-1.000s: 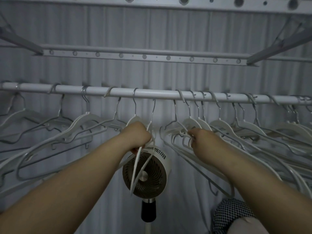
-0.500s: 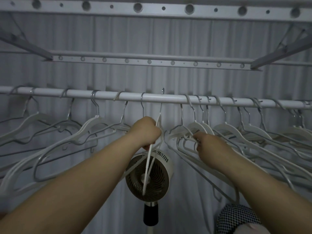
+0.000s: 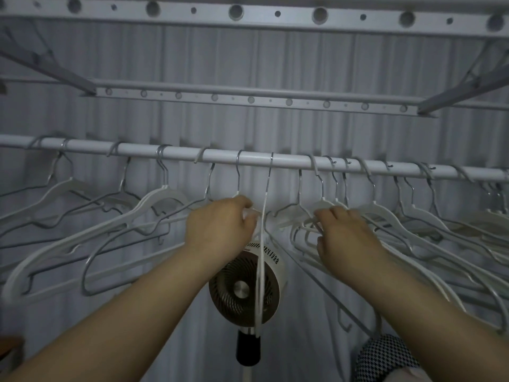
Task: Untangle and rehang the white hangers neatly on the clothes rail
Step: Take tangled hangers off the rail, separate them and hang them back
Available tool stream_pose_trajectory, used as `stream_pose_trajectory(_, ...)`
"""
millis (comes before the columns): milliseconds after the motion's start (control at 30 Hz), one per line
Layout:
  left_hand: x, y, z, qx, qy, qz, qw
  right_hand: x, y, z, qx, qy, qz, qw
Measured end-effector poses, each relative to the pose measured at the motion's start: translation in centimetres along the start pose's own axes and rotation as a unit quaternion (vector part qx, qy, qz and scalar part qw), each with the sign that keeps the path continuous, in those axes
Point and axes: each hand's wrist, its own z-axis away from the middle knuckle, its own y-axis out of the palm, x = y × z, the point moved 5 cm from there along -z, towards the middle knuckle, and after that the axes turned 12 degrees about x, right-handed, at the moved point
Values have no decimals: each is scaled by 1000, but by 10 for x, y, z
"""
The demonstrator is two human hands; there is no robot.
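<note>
A white clothes rail [image 3: 220, 155] runs across the view with several white hangers on it. One white hanger [image 3: 261, 260] hangs edge-on at the middle, its hook over the rail. My left hand [image 3: 220, 227] is closed on its shoulder just left of it. To the right a tangled bunch of hangers [image 3: 399, 232] overlaps along the rail. My right hand [image 3: 344, 235] grips the leftmost hangers of that bunch. More spread-out hangers [image 3: 110, 221] hang on the left.
A round white fan [image 3: 242, 288] on a black stand sits behind and below the middle hanger. Perforated rack bars [image 3: 248, 99] run overhead. A grey curtain is behind. A checkered cloth [image 3: 382, 357] lies at the lower right.
My left hand lifted the middle hanger and set its hook over the rail; it now hangs straight, edge-on. My right hand stayed on the bunch.
</note>
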Motion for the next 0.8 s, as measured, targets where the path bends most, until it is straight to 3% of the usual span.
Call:
stream_pose_trajectory(100, 17, -16, 21, -131, 67, -39, 988, 14, -17, 6, -75, -43, -52, 995)
stream_pose_trajectory(133, 26, -17, 26, -129, 52, -51, 989, 19, -22, 8, -90, -53, -84, 991)
stream_pose_trajectory(233, 54, -4, 32, 1, -61, -24, 998, 35, -28, 10, -97, -86, -133, 983)
stream_pose_trajectory(433, 75, 28, 32, 123, -96, 32, 987, 55, -9, 6, 28, -75, -213, 974)
stream_pose_trajectory(633, 69, 29, 34, 57, -88, 21, 994, 52, 15, -1, 151, -44, -265, 951)
stream_pose_trajectory(800, 63, 18, 39, -5, -92, 44, 995, 49, 23, 6, 152, -41, -225, 962)
